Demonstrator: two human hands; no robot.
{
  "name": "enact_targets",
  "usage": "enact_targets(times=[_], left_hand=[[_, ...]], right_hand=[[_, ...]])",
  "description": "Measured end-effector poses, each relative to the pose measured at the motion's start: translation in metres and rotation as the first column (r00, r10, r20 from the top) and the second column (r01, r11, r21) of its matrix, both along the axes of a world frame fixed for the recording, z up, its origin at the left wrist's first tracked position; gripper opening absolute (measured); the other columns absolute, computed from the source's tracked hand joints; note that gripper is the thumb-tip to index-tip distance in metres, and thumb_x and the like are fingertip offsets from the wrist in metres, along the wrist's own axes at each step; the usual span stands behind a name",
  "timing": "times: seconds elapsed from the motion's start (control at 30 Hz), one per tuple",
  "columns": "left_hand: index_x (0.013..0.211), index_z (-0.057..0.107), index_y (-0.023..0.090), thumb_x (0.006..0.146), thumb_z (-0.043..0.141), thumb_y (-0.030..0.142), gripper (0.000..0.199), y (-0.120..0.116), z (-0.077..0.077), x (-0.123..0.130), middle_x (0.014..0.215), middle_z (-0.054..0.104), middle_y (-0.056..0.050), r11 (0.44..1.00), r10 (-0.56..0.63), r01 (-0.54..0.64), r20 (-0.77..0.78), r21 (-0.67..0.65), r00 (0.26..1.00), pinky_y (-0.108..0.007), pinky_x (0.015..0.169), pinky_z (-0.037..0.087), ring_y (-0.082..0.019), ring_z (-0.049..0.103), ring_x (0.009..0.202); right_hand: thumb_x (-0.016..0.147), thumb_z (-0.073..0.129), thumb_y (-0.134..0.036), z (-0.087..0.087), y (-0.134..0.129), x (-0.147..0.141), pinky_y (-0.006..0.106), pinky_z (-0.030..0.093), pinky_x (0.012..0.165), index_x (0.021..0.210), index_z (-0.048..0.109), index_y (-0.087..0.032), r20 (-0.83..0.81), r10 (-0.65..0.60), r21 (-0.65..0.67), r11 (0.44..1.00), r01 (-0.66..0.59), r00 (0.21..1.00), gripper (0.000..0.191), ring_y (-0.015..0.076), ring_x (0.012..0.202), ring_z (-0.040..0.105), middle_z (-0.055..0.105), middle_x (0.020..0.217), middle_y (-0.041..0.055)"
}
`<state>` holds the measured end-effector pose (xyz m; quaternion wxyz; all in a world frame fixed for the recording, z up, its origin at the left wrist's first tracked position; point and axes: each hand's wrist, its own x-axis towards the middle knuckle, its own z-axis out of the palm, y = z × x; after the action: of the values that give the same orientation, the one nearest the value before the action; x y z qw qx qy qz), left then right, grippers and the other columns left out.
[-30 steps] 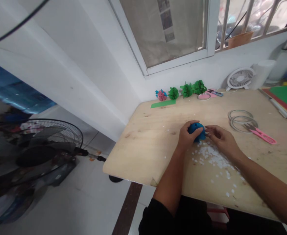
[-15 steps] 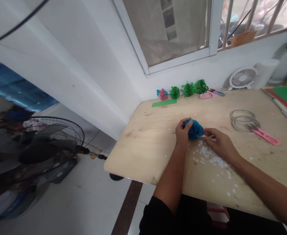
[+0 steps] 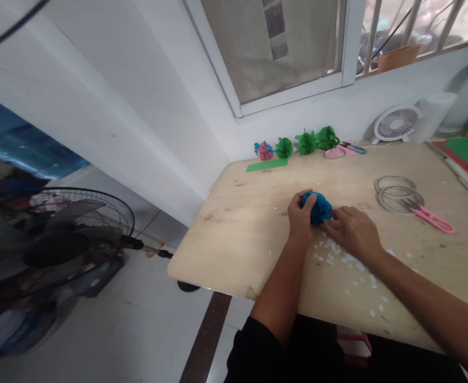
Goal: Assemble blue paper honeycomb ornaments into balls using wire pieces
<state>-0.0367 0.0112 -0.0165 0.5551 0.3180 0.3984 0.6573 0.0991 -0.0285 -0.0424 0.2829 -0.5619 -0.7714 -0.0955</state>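
Blue and ruffled, the paper ball (image 3: 322, 209) sits gripped in the left hand (image 3: 301, 214); from here I can't tell whether the right hand (image 3: 354, 229) pinches.

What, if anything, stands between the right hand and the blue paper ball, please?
Nothing visible does: the right hand is at the right edge of the blue paper ball, though contact is unclear. The left hand holds its opposite side, and the white scraps lie on the table.
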Motion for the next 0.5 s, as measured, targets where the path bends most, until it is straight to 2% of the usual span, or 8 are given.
enact_targets(times=[0.17, 0.5], left_hand=[[0.088, 0.073, 0.018, 0.065, 0.086, 0.035, 0.031, -0.0005, -0.001, 0.0014, 0.084, 0.07, -0.003, 1.0, -0.001, 0.001, 0.004, 0.006, 1.0, -0.03, 0.082, 0.048, -0.015, 0.064, 0.082], [0.089, 0.074, 0.019, 0.067, 0.084, 0.033, 0.028, -0.0008, -0.0014, 0.0036, 0.087, 0.069, -0.003, 1.0, 0.0, 0.001, -0.057, 0.028, 0.998, -0.03, 0.083, 0.047, -0.015, 0.063, 0.084]], right_hand=[[0.09, 0.053, -0.033, 0.0032, -0.0011, -0.004, 0.033, 0.037, 0.065, 0.074, 0.067, -0.019, 0.06, -0.009, 0.021, 1.0, 0.008, 0.998, 0.025, 0.0219, 0.069, 0.062, 0.068, 0.071, 0.0088], [0.089, 0.049, -0.026, 0.0037, -0.0024, -0.0058, 0.032, 0.034, 0.066, 0.077, 0.068, -0.018, 0.073, -0.033, 0.008, 0.999, 0.032, 0.997, 0.024, 0.0211, 0.069, 0.059, 0.069, 0.074, 0.0101]])
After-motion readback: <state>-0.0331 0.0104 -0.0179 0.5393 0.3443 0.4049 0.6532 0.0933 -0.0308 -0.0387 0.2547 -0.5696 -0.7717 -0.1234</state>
